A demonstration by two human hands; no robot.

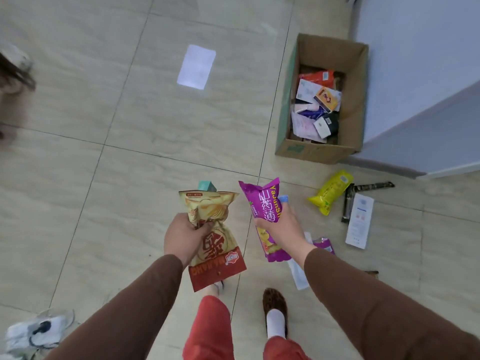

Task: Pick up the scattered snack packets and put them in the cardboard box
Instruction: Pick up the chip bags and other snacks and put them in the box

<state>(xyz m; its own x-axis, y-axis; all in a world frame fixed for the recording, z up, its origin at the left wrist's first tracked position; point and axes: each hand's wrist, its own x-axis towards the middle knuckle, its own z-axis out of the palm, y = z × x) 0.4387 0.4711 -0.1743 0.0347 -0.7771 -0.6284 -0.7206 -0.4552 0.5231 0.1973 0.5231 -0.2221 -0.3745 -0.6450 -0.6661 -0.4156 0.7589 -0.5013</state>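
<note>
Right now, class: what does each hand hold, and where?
Left hand: red-and-cream packet, gripped mid-body. Right hand: purple packet, gripped around its middle.

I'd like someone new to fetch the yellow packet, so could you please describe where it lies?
Find the cardboard box by the wall. On the floor just in front of its near right corner lies the yellow packet, left of two dark bars and a white packet. It is the only bright yellow thing there.

Indoor room, likely a home, suggested by polished beige floor tiles (130,113), slippers worn (274,302), sneakers left (39,331) on the floor
</note>
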